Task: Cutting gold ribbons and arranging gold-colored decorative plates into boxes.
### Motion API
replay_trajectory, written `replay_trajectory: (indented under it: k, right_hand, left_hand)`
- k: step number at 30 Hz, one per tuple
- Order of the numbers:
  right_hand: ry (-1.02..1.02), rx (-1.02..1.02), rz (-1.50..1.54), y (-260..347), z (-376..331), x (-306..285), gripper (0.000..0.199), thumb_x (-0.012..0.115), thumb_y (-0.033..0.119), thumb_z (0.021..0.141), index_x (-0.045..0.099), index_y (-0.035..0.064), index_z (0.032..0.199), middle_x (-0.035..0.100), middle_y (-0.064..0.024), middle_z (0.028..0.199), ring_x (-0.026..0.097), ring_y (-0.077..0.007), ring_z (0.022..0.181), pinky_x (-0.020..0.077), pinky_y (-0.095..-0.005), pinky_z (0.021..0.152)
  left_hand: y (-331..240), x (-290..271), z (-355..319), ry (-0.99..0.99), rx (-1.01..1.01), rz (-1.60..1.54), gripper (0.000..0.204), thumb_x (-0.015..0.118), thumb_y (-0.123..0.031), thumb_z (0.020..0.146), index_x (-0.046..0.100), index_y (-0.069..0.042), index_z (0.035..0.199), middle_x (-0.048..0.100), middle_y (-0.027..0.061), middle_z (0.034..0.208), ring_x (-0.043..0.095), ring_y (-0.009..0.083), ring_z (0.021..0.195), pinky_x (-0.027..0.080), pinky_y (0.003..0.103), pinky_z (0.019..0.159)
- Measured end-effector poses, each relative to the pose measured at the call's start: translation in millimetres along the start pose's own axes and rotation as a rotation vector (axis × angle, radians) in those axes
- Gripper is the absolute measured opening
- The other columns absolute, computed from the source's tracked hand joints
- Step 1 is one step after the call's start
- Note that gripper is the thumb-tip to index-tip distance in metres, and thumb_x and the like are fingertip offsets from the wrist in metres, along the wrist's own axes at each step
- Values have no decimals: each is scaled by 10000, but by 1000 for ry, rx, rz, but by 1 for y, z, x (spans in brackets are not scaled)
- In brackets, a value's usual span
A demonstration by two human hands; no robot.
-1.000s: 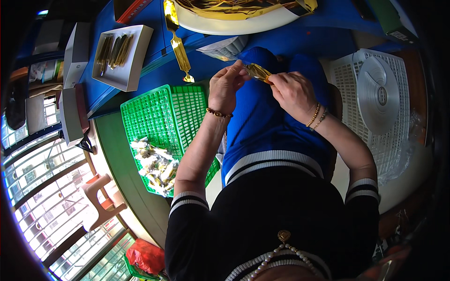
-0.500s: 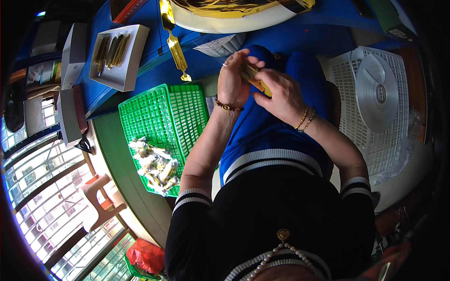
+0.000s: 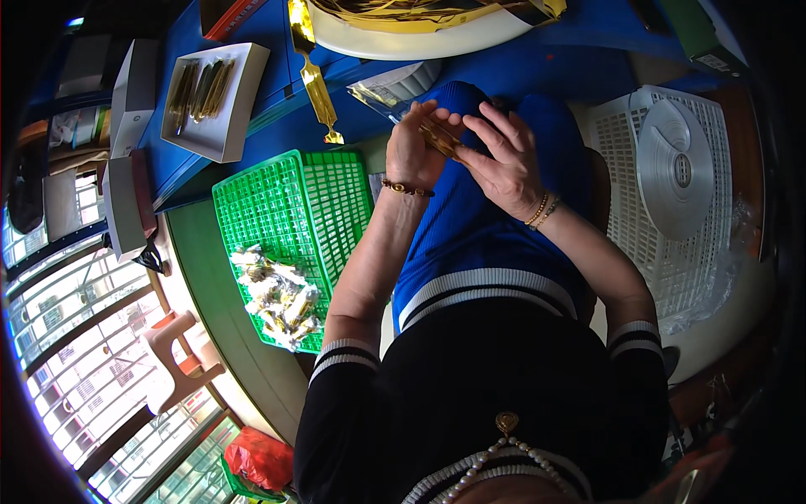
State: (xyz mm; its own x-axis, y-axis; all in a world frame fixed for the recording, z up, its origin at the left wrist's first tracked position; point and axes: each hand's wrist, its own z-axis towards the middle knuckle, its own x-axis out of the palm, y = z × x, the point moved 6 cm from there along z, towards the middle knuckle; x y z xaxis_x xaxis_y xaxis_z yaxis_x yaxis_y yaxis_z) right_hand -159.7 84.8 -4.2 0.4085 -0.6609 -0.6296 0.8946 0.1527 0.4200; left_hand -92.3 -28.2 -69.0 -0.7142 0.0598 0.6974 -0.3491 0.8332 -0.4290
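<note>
Small gold foil piece, pinched between both hands above the lap, over a blue skirt. Left hand closed around the near end, thumb and fingers curled onto the foil, a dark beaded bracelet at the wrist. Right hand laid over the other end, fingers extended and pressing the foil from the right, thin gold bangles at that wrist. Most of the piece hidden by the fingers; exact shape hard to tell.

Just left of the lap, a green plastic basket with a lattice floor, holding a heap of small pale and gold wrapped pieces toward its near end. Beyond the hands, a blue table edge with a clear plastic bag lying at the rim. Further out on the table, a long twisted gold foil strip, a white rectangular tray with several gold sticks laid side by side, and a large white round tray heaped with gold ribbon. To the right of the lap, a white perforated crate carrying a large white reel. Far left, window bars and a pale plastic stool; below that, a red bag on the floor.
</note>
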Motion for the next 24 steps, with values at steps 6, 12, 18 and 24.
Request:
replay_trajectory:
  k: [6,12,18,24]
  right_hand:
    - [120,6,-80,-4,-1,18,113,617,129,739,662,121,842,523,-27,1203,391,-218,1233,292,-462,981]
    - [67,4,-65,3,-1,10,116,636,160,746,659,115,850,540,-26,1179,416,-219,1213,291,-464,978]
    - [71,-23,-73,8,0,23,109,618,128,761,654,100,860,539,-26,1182,418,-213,1215,290,-458,984]
    - [128,-45,-67,5,6,28,91,574,90,766,642,85,827,549,-36,1168,429,-213,1210,279,-464,995]
  left_hand:
    - [37,-21,0,-54,-42,80,315,291,-254,974,480,-2,984,564,115,921,545,220,866,430,344,834]
    - [5,-34,3,6,-74,21,386,283,-334,970,450,11,1012,555,183,1005,558,303,933,440,424,839]
    - [13,-33,5,37,-53,-17,354,251,-273,976,459,12,991,568,179,982,562,290,896,442,423,830]
    - [28,-25,0,9,-149,57,291,283,-207,965,481,-1,912,556,105,870,545,225,821,437,359,784]
